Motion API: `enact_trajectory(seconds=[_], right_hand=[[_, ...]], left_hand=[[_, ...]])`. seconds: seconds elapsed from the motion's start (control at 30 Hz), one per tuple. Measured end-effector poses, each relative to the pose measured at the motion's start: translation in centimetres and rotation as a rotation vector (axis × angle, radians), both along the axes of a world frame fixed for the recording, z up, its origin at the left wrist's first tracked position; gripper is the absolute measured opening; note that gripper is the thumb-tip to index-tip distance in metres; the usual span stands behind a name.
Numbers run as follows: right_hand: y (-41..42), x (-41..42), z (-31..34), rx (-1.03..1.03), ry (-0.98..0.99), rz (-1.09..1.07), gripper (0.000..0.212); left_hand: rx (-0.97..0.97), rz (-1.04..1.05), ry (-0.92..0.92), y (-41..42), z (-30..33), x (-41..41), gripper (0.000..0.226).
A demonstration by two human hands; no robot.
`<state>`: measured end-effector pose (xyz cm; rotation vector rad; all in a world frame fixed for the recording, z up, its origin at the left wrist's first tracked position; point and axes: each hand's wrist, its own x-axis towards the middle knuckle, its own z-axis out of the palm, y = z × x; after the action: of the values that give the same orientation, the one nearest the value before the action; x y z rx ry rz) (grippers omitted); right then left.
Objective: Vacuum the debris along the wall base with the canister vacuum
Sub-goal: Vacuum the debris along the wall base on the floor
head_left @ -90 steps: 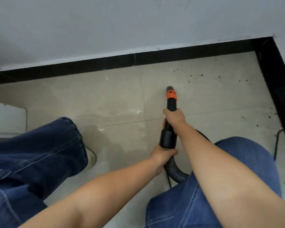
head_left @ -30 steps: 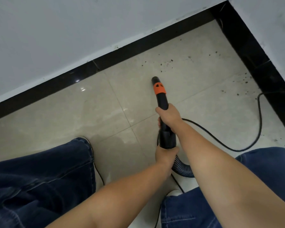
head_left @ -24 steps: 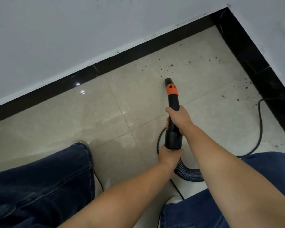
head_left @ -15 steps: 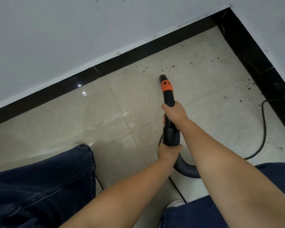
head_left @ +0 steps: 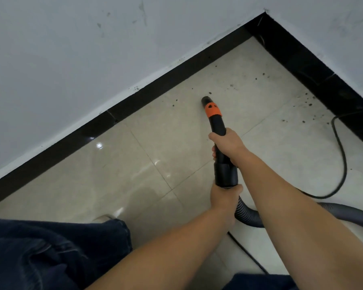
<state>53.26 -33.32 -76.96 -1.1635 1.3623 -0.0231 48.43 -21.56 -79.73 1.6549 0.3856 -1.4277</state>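
Observation:
A black vacuum nozzle [head_left: 215, 120] with an orange collar points at the beige tiled floor [head_left: 134, 174], its tip close to the black baseboard [head_left: 155, 88]. My right hand [head_left: 228, 143] grips the nozzle's narrow tube. My left hand [head_left: 223, 197] grips the wider cuff where the ribbed grey hose [head_left: 344, 213] joins. Dark specks of debris [head_left: 302, 103] lie scattered toward the corner, and a few sit just left of the nozzle tip. The canister itself is out of view.
A black power cord [head_left: 342, 155] loops across the floor on the right and runs to the right-hand baseboard. White walls meet in a corner at the top right. My knees in blue jeans [head_left: 50, 254] fill the lower left and bottom edge.
The nozzle has moved forward and left toward the baseboard, and its tip now sits among the specks near the wall. Both hands keep the same grip. The view has shifted right, showing more hose.

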Motion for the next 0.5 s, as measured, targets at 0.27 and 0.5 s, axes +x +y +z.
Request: enact_trajectory(seconds=[0.27, 0.5], right_hand=[[-0.8, 1.3, -0.7, -0.073, -0.003, -0.039, 0.018], [-1.3, 4.8, -0.4, -0.072, -0.009, 0.127, 0.018]], left_hand=[[-0.002, -0.03, 0.04, -1.3, -1.1, 1.6, 0.042], [-0.038, 0.105, 0.054, -2.4, -1.0, 3.8, 0.048]])
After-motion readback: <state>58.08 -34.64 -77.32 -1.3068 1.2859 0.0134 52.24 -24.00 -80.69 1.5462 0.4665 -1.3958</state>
